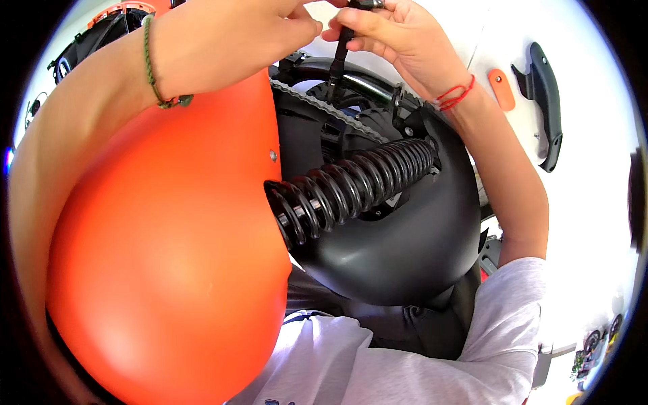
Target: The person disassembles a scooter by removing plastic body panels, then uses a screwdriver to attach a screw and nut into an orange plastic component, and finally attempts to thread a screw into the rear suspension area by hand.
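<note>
My right hand (398,40) grips a black tool with a long shaft (337,64), held upright with its lower end down among black parts beside a silver chain (310,101). My left hand (270,37) is closed at the top edge, near the tool's head; what it holds is hidden. Below my hands lie a large orange body shell (169,229) with a small bolt on it, a black coil-spring shock absorber (351,185) running diagonally, and a curved black cover (385,263). My left forearm arches over the orange shell's left side.
A white surface at right holds a black curved bracket (545,101) and a small orange plate (501,88). Small coloured parts (594,347) sit at lower right. Another orange and black assembly (94,40) shows at upper left. My shirt fills the bottom.
</note>
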`<state>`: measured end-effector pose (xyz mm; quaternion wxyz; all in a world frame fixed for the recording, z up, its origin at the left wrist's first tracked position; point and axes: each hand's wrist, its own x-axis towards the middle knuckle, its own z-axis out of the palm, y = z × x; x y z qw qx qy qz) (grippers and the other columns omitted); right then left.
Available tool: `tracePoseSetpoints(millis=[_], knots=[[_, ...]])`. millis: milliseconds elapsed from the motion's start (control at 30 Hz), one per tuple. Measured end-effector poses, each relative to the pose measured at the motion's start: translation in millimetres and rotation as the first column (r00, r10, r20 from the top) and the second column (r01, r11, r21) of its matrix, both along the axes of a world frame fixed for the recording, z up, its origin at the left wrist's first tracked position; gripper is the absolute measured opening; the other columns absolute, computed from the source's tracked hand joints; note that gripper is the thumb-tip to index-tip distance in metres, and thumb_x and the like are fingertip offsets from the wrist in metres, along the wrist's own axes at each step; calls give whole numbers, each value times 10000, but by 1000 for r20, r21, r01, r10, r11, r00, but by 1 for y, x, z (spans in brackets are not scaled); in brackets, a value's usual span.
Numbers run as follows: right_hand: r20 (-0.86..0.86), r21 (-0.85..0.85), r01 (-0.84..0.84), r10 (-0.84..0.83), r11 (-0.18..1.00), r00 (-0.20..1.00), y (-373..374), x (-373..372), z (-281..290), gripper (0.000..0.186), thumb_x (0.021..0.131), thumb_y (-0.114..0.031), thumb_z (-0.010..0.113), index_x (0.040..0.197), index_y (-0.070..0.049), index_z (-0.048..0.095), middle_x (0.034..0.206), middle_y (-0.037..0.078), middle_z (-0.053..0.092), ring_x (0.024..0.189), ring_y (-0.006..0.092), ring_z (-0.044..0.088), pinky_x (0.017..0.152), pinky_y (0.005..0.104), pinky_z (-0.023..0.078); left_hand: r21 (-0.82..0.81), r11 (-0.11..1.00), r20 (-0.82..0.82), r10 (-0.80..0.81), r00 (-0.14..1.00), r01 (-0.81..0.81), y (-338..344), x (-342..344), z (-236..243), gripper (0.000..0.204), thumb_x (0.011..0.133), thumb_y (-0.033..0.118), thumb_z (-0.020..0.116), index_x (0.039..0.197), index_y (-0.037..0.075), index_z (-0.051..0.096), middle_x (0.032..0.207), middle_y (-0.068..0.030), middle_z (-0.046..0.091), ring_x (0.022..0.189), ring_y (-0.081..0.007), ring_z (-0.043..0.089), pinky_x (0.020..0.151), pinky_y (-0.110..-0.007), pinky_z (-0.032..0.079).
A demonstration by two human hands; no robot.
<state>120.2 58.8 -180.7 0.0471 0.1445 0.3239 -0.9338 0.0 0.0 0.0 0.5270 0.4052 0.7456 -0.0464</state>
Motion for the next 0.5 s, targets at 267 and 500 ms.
tracePoseSetpoints(millis=[267,500], knots=[[53,447,-141,131,883,990,18,5,33,219,882,-147,602,1004,35,607,836,71,654,701,101,580,618,243,464,181,981,-48,-57,997,65,-4,12,-2,401,890,30,516,1289,16,477,1077,-162,565,967,-253,594,825,-319,491],[-302,97,-325,339,941,891,25,-3,10,248,900,-102,539,1125,-5,575,949,24,623,808,85,552,723,246,449,266,922,-62,-274,960,280,3,2,-6,299,871,42,554,1170,19,546,1071,-161,556,974,-289,588,830,-344,489]])
